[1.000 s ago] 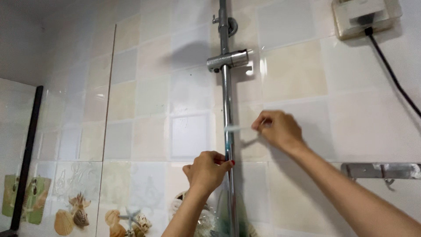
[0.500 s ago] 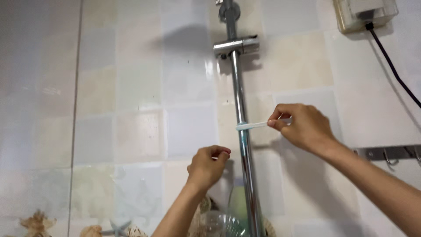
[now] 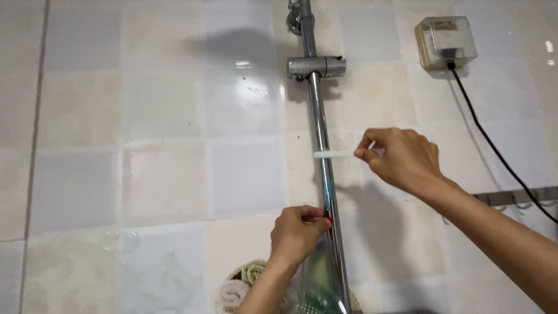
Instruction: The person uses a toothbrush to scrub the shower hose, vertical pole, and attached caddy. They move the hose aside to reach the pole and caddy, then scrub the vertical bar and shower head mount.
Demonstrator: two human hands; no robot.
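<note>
The toothbrush [image 3: 340,154] lies level, its long axis running left-right, head end pointing left and touching the upright chrome rail [image 3: 323,168] just below the slider bracket [image 3: 315,67]. The right hand [image 3: 401,160] reaches in from the right, forearm sloping up to the wrist, thumb and fingers pinched shut on the handle end. The left hand [image 3: 299,235] rises from below with its fingertips closed against the rail lower down; whether it grips anything cannot be told, and the 2 hands stand apart on the tiled wall [image 3: 163,116].
</note>
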